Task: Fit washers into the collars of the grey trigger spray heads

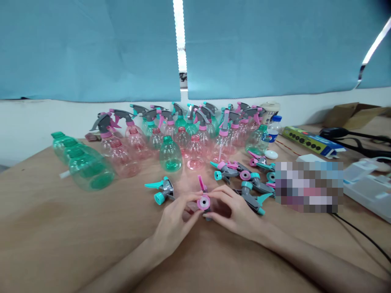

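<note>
Between my two hands is a pink and grey trigger spray head (204,202), its round pink collar facing me and its pink lever pointing away. My left hand (177,215) pinches the collar from the left, and my right hand (236,209) grips it from the right. Just beyond my left hand lies a teal and grey spray head (164,190). Beside my right hand rests another teal and grey spray head (252,197), part of a loose pile. An uncapped green bottle (170,154) and an uncapped pink bottle (195,154) stand farther back.
Several bottles with spray heads fitted, such as a pink one (222,142), crowd the back. Green bottles lie tilted at left (88,167). At right are a Pepsi bottle (273,131), a yellow-green box (310,140), a clear plastic case (369,191) and a black cable (360,232).
</note>
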Demonstrator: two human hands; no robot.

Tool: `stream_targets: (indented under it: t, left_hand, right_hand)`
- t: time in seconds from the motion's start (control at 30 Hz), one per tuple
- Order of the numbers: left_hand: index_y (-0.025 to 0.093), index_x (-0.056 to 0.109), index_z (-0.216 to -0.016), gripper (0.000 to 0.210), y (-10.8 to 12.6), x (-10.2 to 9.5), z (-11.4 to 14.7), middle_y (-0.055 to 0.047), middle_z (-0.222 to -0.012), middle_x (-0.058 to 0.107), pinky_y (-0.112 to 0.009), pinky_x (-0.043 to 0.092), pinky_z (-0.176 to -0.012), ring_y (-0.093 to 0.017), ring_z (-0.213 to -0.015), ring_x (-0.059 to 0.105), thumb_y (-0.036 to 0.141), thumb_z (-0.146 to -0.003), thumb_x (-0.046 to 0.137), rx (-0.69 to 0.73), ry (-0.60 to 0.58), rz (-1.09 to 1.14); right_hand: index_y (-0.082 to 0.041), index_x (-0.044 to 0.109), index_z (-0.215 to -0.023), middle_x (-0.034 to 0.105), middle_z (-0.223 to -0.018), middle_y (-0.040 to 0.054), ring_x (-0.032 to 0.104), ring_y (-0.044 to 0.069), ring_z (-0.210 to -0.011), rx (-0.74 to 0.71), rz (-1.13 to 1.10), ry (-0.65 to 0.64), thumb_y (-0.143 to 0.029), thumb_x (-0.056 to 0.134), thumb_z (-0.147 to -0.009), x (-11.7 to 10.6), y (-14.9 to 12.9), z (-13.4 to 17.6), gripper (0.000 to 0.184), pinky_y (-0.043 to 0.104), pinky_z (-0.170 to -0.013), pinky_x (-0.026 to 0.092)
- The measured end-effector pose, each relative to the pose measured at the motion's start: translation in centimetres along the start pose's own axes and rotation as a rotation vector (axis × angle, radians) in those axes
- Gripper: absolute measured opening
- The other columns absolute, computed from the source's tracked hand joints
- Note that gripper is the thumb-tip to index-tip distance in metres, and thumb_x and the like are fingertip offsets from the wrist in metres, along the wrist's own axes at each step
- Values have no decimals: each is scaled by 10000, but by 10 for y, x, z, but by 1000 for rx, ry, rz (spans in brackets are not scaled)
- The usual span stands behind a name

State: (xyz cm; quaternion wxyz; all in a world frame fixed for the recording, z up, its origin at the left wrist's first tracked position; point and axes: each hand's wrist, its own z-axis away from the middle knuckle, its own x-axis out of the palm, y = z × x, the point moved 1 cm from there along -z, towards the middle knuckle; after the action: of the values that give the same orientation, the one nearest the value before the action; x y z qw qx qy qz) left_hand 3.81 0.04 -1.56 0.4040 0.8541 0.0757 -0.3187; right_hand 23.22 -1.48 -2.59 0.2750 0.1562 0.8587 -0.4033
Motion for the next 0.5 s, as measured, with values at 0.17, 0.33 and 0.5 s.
stream_targets:
  t: [0.17,0.33,0.5]
  left_hand:
    - [213,567,-1040,240,-3,2,-1,-26,-1046,638,-266,582,-753,-146,-953,636,65,-861,506,102,21,-3]
    - [204,575,-985,176,-2,1,-1,-26,-973,623,-224,559,-657,-131,-848,625,83,-868,527,109,31,-40]
    - [196,573,-965,122,4,-2,-2,-36,-959,606,-228,538,-633,-128,-793,612,124,-883,519,60,16,-44]
  right_hand:
    - [-209,596,-1104,576,-1017,59,575,174,-929,-2,-31,-10,-273,671,-813,2,-3,1,308,321,-812,496]
    - [-215,614,-1091,569,-968,54,568,165,-858,30,-33,-6,-258,658,-823,3,-3,2,275,315,-739,502]
    - [-216,610,-1090,553,-989,59,566,177,-911,41,-43,7,-280,672,-811,1,0,3,292,332,-788,501]
